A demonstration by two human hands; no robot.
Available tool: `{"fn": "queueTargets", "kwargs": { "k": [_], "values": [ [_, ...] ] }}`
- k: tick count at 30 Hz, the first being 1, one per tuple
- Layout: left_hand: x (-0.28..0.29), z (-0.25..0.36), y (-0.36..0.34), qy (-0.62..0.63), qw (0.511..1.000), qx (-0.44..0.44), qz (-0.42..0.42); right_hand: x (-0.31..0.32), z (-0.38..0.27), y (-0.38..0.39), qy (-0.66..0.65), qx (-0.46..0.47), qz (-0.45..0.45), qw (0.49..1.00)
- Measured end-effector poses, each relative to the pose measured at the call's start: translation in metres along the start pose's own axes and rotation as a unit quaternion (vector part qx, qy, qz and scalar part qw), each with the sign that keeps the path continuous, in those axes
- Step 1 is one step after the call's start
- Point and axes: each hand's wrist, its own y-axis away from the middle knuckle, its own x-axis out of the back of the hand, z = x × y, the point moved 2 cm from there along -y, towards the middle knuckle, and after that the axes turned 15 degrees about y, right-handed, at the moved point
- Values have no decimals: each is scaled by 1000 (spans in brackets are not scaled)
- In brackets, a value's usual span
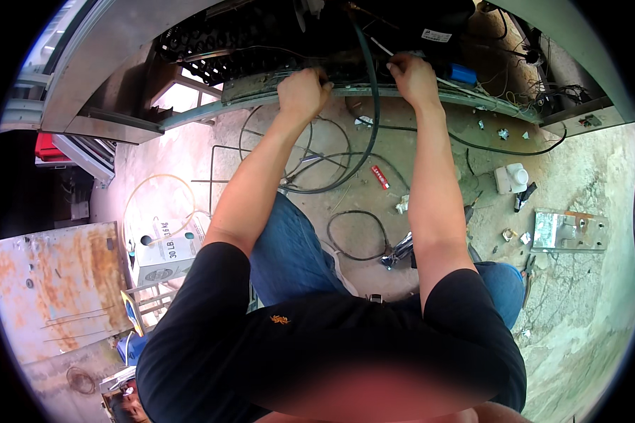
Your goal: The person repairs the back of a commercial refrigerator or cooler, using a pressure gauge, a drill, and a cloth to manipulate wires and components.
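Observation:
My left hand [305, 92] reaches to the front rail [261, 90] of an open metal cabinet. Its fingers are curled together at the dark interior, and whatever they hold is hidden. To its right, my right hand [414, 79] is closed in a pinch at the same rail. A thin white tube [382, 47] runs into its fingertips from the dark space behind. Between my hands a thick black hose [373, 92] hangs out of the cabinet and loops down to the floor. Black finned coils [212, 67] fill the cabinet's left side, and a blue cylindrical part [463, 73] lies beside my right hand.
Coiled cable [360, 236], a red packet [379, 177], a white bottle [512, 178] and a metal plate [570, 231] lie on the concrete floor. Left of my knee stand a white box [166, 250] and a rusty panel [56, 289]. Loose wires [561, 94] hang at the cabinet's right.

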Motion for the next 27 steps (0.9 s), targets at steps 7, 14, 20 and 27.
{"fn": "queueTargets", "kwargs": {
  "k": [7, 14, 20, 27],
  "values": [
    [-19, -3, -3, 76, 996, -16, 45, -2, 7, 0, 5, -1, -38, 999],
    [-49, 11, -9, 105, 991, -58, 50, 1, 7, -2, 32, 34, -67, 997],
    [-57, 16, -18, 137, 984, -79, 86, 0, 10, -10, 50, 22, -140, 989],
    [-62, 22, -14, 127, 980, -145, 50, 0, 9, -6, 46, -9, -92, 995]
  ]
}}
